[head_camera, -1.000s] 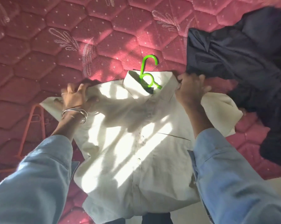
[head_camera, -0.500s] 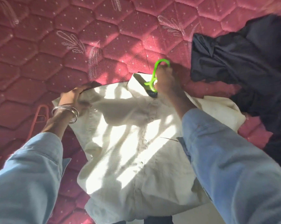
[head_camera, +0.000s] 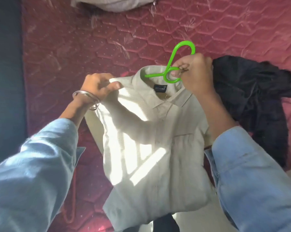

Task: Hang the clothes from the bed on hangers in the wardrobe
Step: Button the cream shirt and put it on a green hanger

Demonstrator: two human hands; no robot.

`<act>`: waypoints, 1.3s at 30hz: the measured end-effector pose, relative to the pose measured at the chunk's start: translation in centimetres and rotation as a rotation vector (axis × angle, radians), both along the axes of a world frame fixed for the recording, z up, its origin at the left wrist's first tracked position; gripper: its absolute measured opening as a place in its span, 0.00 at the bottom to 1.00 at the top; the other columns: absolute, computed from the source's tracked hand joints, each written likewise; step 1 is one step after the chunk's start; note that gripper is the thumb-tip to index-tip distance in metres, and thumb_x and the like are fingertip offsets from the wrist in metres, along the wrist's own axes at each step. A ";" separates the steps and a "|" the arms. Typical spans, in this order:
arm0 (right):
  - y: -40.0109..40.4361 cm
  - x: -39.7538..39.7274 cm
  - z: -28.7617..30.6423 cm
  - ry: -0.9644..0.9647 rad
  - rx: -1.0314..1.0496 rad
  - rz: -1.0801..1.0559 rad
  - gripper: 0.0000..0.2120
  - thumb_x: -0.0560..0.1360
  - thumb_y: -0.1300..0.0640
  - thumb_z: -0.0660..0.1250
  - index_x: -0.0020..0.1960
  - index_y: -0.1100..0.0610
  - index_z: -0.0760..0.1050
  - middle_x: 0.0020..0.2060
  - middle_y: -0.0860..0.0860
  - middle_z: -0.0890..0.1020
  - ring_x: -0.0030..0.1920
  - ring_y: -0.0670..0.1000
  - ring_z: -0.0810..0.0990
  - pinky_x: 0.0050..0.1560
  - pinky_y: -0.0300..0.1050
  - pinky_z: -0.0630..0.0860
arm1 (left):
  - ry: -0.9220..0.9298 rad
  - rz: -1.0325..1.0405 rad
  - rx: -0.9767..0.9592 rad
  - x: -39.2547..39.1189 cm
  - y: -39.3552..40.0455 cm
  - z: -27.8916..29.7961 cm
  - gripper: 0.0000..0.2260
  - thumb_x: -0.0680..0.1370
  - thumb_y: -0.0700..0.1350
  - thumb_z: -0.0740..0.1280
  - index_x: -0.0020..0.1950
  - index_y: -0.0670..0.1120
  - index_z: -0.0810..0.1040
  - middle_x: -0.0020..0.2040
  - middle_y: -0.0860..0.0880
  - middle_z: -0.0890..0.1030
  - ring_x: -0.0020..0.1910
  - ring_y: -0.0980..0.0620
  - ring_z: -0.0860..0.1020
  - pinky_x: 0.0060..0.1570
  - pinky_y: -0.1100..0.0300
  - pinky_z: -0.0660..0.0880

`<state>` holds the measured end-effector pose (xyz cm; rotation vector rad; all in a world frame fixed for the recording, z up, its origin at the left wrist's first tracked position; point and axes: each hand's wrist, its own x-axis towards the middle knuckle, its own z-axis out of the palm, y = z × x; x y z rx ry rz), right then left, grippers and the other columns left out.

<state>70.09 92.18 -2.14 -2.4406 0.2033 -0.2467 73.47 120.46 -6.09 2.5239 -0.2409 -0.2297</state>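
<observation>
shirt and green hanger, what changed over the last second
The right hand left the shirt's shoulder and took hold of the green hanger at its neck; the left hand now pinches the other shoulder. The cream shirt has been lifted off the bed. The dark clothes stayed put.

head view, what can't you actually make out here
- Green hanger: its arms are inside the cream shirt, so how well it sits cannot be told.
- Collar label: print too small and blurred.
- Wardrobe: not in the head view.
- Dark clothes: a crumpled heap, partly behind the right hand; kind and count unclear.
- Grey cloth: cut off by the top edge.
</observation>
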 end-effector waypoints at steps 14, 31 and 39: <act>4.5 -10.5 21.3 -0.247 -0.155 0.229 0.08 0.67 0.54 0.76 0.45 0.53 0.84 0.35 0.50 0.83 0.36 0.46 0.78 0.45 0.39 0.72 | -0.446 -0.298 -0.011 -12.4 -0.2 22.9 0.15 0.70 0.52 0.69 0.33 0.41 0.73 0.26 0.52 0.67 0.30 0.49 0.66 0.32 0.60 0.59; -2.6 -18.2 40.6 -0.439 -0.045 0.348 0.14 0.63 0.53 0.80 0.47 0.54 0.85 0.37 0.52 0.85 0.43 0.52 0.82 0.49 0.48 0.78 | -0.556 -0.167 0.135 -25.2 -9.1 43.5 0.36 0.61 0.72 0.64 0.51 0.42 0.81 0.36 0.47 0.77 0.34 0.50 0.70 0.38 0.56 0.69; -4.6 -20.2 45.6 -0.463 0.110 0.503 0.12 0.62 0.57 0.81 0.45 0.54 0.85 0.38 0.48 0.85 0.35 0.38 0.80 0.47 0.37 0.78 | -0.681 0.110 0.096 -28.1 -12.0 47.0 0.14 0.73 0.52 0.73 0.41 0.41 0.79 0.31 0.46 0.72 0.34 0.47 0.68 0.35 0.57 0.65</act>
